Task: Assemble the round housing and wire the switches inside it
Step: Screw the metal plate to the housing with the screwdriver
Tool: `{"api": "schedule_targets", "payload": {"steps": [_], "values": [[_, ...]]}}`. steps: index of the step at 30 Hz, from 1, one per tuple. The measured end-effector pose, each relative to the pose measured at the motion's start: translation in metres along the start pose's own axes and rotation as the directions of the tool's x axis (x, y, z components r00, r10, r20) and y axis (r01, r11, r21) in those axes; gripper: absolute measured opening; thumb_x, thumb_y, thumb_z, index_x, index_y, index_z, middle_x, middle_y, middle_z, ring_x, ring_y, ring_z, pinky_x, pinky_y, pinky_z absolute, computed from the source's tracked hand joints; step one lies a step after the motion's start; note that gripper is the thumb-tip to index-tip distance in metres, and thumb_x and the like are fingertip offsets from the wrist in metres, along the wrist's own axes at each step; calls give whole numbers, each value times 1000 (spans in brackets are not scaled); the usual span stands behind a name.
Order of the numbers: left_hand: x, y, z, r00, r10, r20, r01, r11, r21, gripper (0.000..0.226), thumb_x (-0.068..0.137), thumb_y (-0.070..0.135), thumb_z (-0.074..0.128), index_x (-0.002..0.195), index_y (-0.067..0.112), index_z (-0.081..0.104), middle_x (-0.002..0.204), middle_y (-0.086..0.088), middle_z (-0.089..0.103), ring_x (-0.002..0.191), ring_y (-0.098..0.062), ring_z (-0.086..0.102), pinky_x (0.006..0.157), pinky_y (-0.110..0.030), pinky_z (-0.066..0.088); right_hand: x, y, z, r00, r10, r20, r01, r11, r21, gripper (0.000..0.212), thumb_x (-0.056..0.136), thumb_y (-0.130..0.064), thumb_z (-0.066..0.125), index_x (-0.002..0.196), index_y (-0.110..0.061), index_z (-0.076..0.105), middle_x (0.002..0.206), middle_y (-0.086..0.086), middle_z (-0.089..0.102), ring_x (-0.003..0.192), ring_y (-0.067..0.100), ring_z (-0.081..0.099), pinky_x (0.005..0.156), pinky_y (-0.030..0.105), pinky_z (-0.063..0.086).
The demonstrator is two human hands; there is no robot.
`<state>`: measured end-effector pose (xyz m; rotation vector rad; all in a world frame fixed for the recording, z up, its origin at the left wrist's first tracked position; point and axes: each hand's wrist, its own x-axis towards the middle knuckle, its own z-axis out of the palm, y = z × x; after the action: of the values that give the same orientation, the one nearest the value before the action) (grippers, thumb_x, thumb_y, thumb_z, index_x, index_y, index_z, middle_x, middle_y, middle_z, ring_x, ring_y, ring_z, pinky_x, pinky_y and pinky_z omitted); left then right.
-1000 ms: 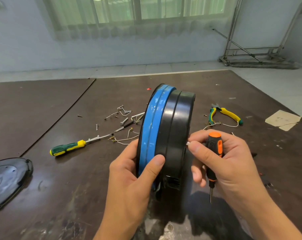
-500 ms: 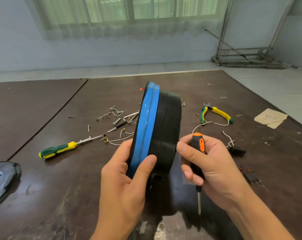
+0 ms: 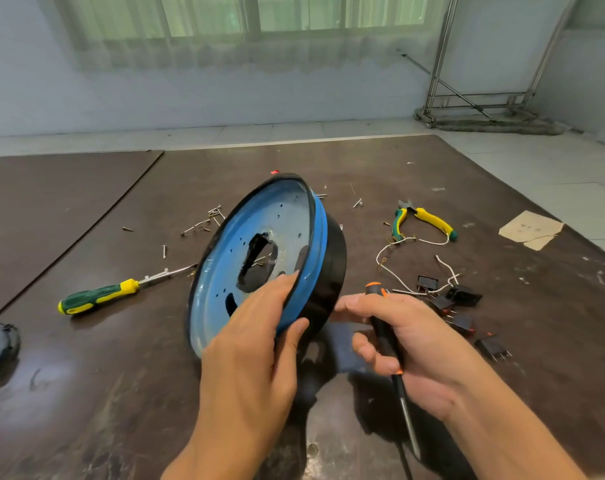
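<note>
A second ago you held the round housing [image 3: 287, 223] edge-on; now you've swung it so its blue face, with the rough central opening, tilts up toward you over the table [image 3: 86, 393]. Your left hand [image 3: 256, 344] grips the near rim, thumb on the blue band, fingers [image 3: 277, 285] laid over onto the face. Your right hand [image 3: 415, 344] keeps its fingers wrapped round the orange-and-black screwdriver [image 3: 384, 334], blade pointing down, forefinger touching the black shell. This looks like a check of the joined halves. The switches [image 3: 462, 296] and white wires [image 3: 384, 258] lie loose at your right, so wiring seems not yet begun
</note>
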<state>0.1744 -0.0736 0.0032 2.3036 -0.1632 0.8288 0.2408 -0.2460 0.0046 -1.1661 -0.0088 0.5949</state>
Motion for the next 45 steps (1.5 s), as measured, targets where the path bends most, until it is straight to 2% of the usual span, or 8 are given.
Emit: {"api": "schedule_targets", "payload": {"steps": [9, 14, 25, 30, 33, 36, 40, 45], "values": [[6, 8, 8, 940, 36, 340, -151, 936, 319, 39, 79, 17, 73, 117, 20, 65, 110, 6, 70, 96, -18, 68, 73, -38, 60, -1, 13, -30, 904, 380, 195, -423, 862, 280, 18, 81, -15, 67, 80, -12, 49, 67, 0, 37, 35, 6, 34, 24, 13, 21], [4, 14, 22, 859, 17, 512, -263, 872, 412, 38, 62, 25, 82, 97, 29, 67, 92, 14, 69, 83, -7, 67, 65, -23, 55, -12, 23, -42, 866, 431, 256, -498, 791, 354, 24, 79, -13, 71, 75, -11, 48, 66, 1, 34, 34, 9, 34, 24, 15, 24], [-1, 11, 35, 880, 0, 475, -235, 869, 436, 33, 63, 29, 87, 91, 29, 69, 94, 16, 71, 80, -13, 71, 53, -32, 58, -13, 3, -76, 972, 231, -38, -205, 919, 337, 50, 79, -16, 67, 126, 0, 60, 61, 2, 43, 36, 6, 33, 25, 13, 21], [-1, 8, 38, 893, 43, 448, -242, 884, 399, 42, 55, 28, 92, 92, 33, 72, 96, 21, 71, 81, -8, 72, 47, -26, 56, -2, -14, -96, 930, -113, -350, 99, 993, -56, 28, 90, -5, 63, 118, -3, 64, 64, 6, 55, 38, 8, 36, 30, 15, 20], [-1, 5, 39, 893, 64, 446, -256, 887, 384, 43, 54, 28, 93, 92, 34, 73, 101, 22, 72, 86, -6, 73, 48, -25, 56, 9, -21, -100, 812, -393, -432, 146, 853, -502, 23, 88, -2, 65, 105, -17, 69, 64, 3, 66, 36, 14, 45, 34, 19, 30], [-1, 4, 39, 894, 53, 445, -244, 891, 383, 41, 55, 28, 93, 90, 33, 75, 106, 21, 71, 75, -8, 72, 42, -27, 54, 23, -14, -90, 791, -555, -257, 63, 492, -868, 26, 83, -7, 65, 98, -27, 71, 82, -7, 72, 48, 12, 59, 50, 26, 47], [-2, 2, 36, 891, 55, 452, -237, 903, 358, 40, 55, 29, 93, 89, 35, 74, 103, 20, 67, 62, -9, 68, 36, -29, 51, 37, 7, -74, 891, -446, -85, -24, 140, -990, 18, 80, -17, 62, 97, -20, 67, 94, 0, 70, 91, 24, 64, 76, 35, 51], [-3, -1, 32, 878, 96, 469, -264, 914, 307, 42, 51, 28, 95, 88, 35, 75, 98, 22, 69, 74, -5, 72, 41, -27, 55, 40, 16, -70, 835, -545, -76, -52, 60, -997, 11, 77, -13, 58, 80, -22, 54, 86, -1, 62, 88, 28, 61, 67, 37, 48]]}}
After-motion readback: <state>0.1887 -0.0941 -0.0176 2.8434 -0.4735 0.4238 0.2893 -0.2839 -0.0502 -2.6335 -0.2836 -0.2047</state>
